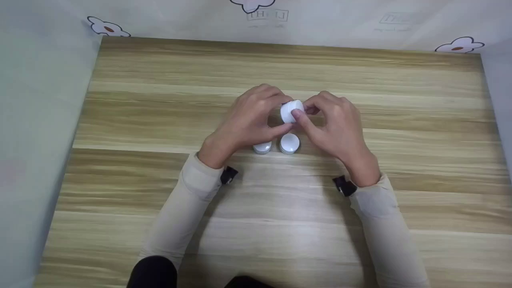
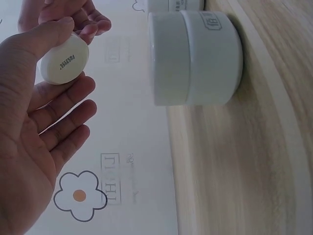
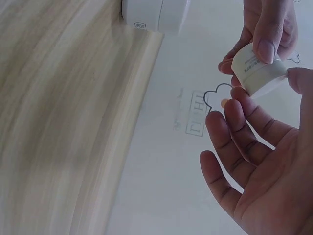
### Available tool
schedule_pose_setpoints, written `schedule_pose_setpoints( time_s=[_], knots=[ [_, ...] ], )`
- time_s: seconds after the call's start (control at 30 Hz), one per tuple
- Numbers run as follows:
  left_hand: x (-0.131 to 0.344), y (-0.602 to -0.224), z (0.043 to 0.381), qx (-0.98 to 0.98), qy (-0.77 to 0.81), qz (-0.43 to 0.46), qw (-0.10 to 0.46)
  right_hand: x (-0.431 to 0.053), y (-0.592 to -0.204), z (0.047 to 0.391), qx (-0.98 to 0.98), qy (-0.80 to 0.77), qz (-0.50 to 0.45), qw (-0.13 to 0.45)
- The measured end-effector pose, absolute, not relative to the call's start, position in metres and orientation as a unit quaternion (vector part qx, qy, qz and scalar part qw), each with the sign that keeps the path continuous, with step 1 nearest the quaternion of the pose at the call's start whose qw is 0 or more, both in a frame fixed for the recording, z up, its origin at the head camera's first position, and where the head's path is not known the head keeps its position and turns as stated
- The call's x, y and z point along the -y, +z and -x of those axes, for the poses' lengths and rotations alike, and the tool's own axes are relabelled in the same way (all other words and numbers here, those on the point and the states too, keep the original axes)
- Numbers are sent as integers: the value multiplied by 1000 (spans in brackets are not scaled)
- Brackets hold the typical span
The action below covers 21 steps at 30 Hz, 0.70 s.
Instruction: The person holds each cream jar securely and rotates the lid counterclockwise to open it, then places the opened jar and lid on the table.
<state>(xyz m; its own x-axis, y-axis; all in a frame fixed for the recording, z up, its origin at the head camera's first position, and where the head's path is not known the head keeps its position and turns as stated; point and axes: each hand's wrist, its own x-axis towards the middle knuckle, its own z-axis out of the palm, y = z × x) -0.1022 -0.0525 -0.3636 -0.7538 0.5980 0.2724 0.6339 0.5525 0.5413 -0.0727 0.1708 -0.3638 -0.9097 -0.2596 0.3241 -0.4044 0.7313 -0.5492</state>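
A small white lidded jar (image 1: 291, 112) is held tilted on its side between both hands above the table. My left hand (image 1: 252, 114) pinches it between thumb and fingertips; in the left wrist view its flat end, with a small printed code (image 2: 67, 61), shows. From the other side my right hand (image 1: 340, 124) grips the opposite end by thumb and forefinger, its remaining fingers (image 3: 230, 159) loosely spread. Grey print marks the jar's side (image 3: 249, 63) in the right wrist view. Just below the hands stand two similar jars, one (image 1: 289, 144) in full view, another (image 1: 262, 148) partly behind the left hand.
The wood-grain table (image 1: 160, 120) reaches a pale wall covering (image 1: 320, 24) with flower drawings at the back. Light panels (image 1: 40, 120) border it at the sides. Dark wrist camera mounts (image 1: 229, 175) sit by both beige sleeves (image 1: 192, 188).
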Motion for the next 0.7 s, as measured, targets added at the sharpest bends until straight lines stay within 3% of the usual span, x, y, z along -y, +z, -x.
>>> schedule_pose_setpoints(
  time_s=[0.7],
  knots=[
    [51, -365, 101, 880, -317, 353, 42, -174, -363, 73, 909, 342, -193, 138]
  ],
)
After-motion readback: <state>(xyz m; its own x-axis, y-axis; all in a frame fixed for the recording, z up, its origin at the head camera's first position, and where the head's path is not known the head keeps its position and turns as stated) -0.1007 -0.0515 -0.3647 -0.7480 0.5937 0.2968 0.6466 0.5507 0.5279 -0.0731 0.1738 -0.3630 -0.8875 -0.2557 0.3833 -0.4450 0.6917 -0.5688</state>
